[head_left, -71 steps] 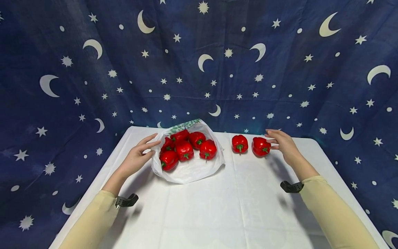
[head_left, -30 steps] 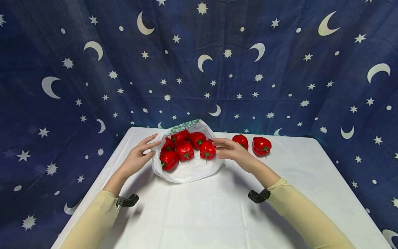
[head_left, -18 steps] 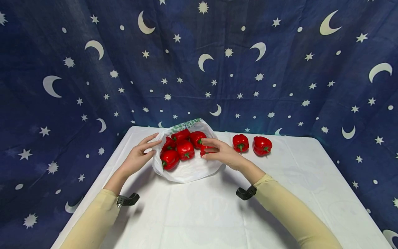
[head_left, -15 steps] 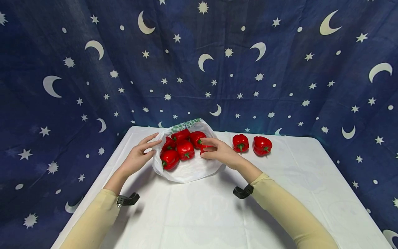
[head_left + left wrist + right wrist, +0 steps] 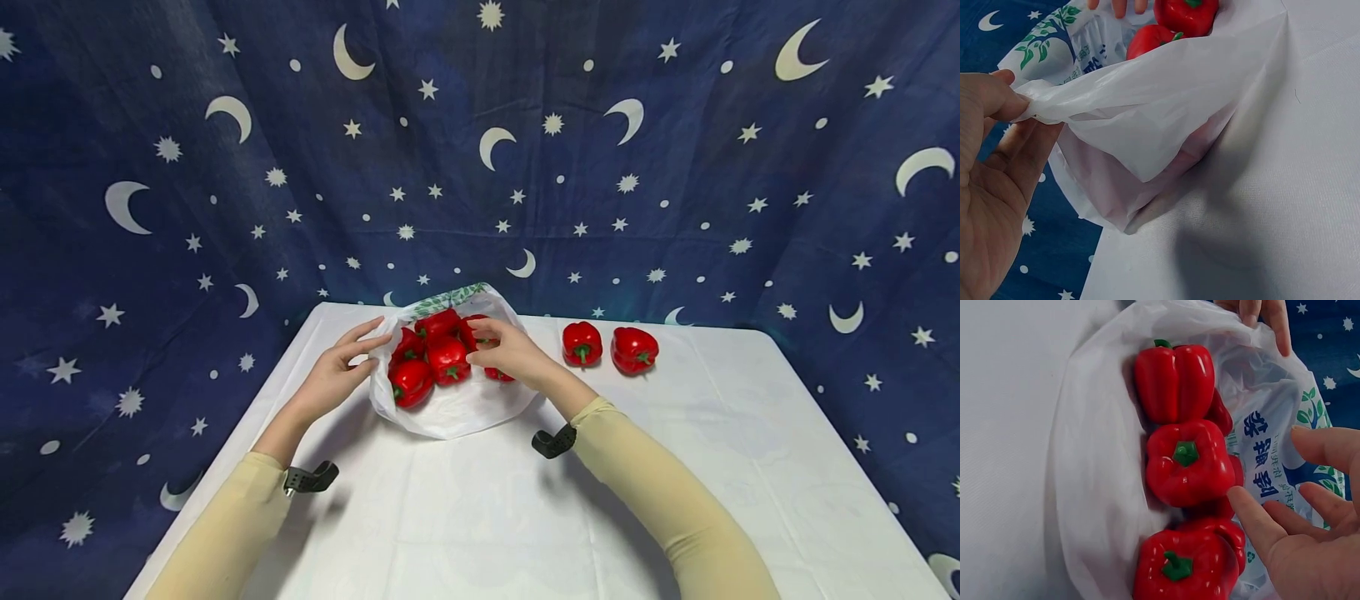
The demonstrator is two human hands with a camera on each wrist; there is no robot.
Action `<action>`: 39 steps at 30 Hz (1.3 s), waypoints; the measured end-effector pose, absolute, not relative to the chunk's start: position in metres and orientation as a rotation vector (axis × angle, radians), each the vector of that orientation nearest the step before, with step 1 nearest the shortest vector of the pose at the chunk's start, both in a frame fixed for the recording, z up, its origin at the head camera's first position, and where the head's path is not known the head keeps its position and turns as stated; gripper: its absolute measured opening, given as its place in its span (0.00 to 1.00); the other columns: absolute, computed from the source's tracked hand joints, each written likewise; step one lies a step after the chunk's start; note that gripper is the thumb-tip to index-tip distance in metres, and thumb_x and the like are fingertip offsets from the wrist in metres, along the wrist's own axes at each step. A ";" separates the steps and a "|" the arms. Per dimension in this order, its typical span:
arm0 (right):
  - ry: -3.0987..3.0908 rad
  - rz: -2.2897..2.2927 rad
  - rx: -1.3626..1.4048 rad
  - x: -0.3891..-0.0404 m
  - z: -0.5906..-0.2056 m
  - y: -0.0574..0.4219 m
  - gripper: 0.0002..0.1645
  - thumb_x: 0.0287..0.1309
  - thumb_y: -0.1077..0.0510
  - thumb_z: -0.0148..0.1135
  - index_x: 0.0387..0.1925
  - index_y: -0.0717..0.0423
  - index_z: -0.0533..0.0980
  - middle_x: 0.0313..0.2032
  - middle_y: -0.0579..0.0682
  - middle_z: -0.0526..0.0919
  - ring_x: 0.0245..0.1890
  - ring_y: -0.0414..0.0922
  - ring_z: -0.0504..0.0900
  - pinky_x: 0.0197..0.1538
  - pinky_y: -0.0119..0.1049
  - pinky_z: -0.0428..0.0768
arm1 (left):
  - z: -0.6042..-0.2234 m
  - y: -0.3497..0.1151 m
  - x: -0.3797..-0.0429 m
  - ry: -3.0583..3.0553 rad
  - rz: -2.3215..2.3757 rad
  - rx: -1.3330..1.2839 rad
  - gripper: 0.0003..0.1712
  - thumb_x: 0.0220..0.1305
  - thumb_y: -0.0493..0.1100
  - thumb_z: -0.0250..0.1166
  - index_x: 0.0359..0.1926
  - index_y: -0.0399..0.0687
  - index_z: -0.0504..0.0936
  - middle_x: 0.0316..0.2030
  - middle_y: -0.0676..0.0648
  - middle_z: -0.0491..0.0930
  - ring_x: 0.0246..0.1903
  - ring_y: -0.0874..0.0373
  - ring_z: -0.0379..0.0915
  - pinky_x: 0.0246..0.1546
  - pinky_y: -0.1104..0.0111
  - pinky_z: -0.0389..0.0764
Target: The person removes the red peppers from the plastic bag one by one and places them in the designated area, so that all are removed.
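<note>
A white plastic bag (image 5: 450, 421) with a green leaf print lies on the table, its mouth towards me. Inside it are several red bell peppers (image 5: 447, 360) with green stems. My left hand (image 5: 326, 383) pinches the bag's left rim between thumb and fingers, as the left wrist view shows. My right hand (image 5: 517, 354) reaches over the right part of the bag, partly covering two peppers. In the right wrist view its fingers (image 5: 1325, 447) are spread, and a fingertip overlaps the edge of the middle pepper (image 5: 1188, 464). Nothing is gripped in that hand.
Two more red bell peppers, one (image 5: 582, 344) nearer the bag and another (image 5: 633, 350) to its right, stand on the white-covered table (image 5: 480, 517). A dark blue curtain (image 5: 420, 150) with moons and stars hangs behind the table.
My right hand has moved left from the right-hand loose pepper to the bag, and further over the peppers inside. My left hand keeps its hold on the rim; the peppers look unmoved.
</note>
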State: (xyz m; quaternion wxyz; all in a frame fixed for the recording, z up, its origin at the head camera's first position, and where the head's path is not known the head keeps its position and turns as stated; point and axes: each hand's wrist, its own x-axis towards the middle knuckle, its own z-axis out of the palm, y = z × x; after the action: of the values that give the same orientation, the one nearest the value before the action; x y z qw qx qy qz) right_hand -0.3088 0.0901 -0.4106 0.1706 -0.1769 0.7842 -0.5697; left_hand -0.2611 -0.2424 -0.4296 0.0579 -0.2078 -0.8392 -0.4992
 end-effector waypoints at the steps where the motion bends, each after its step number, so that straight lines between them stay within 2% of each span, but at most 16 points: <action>1: 2.240 -1.609 -0.502 -0.310 -0.411 0.088 0.42 0.62 0.58 0.70 0.75 0.54 0.65 0.70 0.58 0.69 0.69 0.59 0.70 0.60 0.47 0.78 | -0.429 -0.242 -0.261 -2.543 -1.519 -0.628 0.23 0.73 0.34 0.62 0.66 0.53 0.81 0.75 0.58 0.62 0.75 0.54 0.52 0.58 0.74 0.72; 10: 2.352 -1.504 -0.468 -0.321 -0.411 0.071 0.41 0.60 0.56 0.71 0.73 0.56 0.68 0.68 0.58 0.73 0.65 0.53 0.73 0.62 0.47 0.76 | -0.428 -0.242 -0.261 -2.553 -1.512 -0.620 0.23 0.73 0.35 0.62 0.66 0.53 0.81 0.75 0.58 0.61 0.75 0.54 0.51 0.56 0.76 0.72; 15: 2.376 -1.452 -0.432 -0.328 -0.413 0.061 0.43 0.59 0.55 0.72 0.73 0.56 0.68 0.68 0.59 0.73 0.64 0.53 0.74 0.60 0.46 0.78 | -0.427 -0.242 -0.262 -2.567 -1.493 -0.616 0.24 0.73 0.35 0.62 0.66 0.54 0.81 0.75 0.59 0.61 0.75 0.55 0.52 0.57 0.74 0.72; 20: 2.424 -1.373 -0.454 -0.333 -0.417 0.052 0.44 0.58 0.53 0.74 0.72 0.58 0.68 0.66 0.59 0.74 0.65 0.53 0.73 0.64 0.47 0.74 | -0.425 -0.241 -0.262 -2.583 -1.471 -0.600 0.24 0.73 0.35 0.61 0.66 0.54 0.81 0.75 0.60 0.61 0.75 0.56 0.52 0.58 0.70 0.73; 26: 2.498 -1.266 -0.492 -0.330 -0.420 0.043 0.47 0.55 0.53 0.75 0.73 0.61 0.66 0.67 0.58 0.73 0.65 0.53 0.72 0.65 0.47 0.73 | -0.424 -0.241 -0.262 -2.590 -1.476 -0.599 0.24 0.73 0.35 0.61 0.66 0.53 0.81 0.75 0.59 0.61 0.75 0.55 0.52 0.56 0.75 0.72; 39: 2.574 -1.095 -0.477 -0.328 -0.430 0.028 0.50 0.56 0.52 0.74 0.75 0.60 0.61 0.70 0.58 0.70 0.67 0.55 0.69 0.70 0.52 0.67 | -0.425 -0.240 -0.263 -2.582 -1.498 -0.594 0.24 0.72 0.35 0.61 0.66 0.54 0.82 0.75 0.60 0.62 0.75 0.56 0.52 0.57 0.73 0.73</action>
State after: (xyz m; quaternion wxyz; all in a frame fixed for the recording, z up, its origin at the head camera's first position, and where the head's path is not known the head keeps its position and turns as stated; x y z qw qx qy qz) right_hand -0.3280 0.0279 -0.4295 0.1512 -0.1662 0.8967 -0.3814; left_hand -0.2631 -0.2403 -0.4254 0.0492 -0.1949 -0.8474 -0.4915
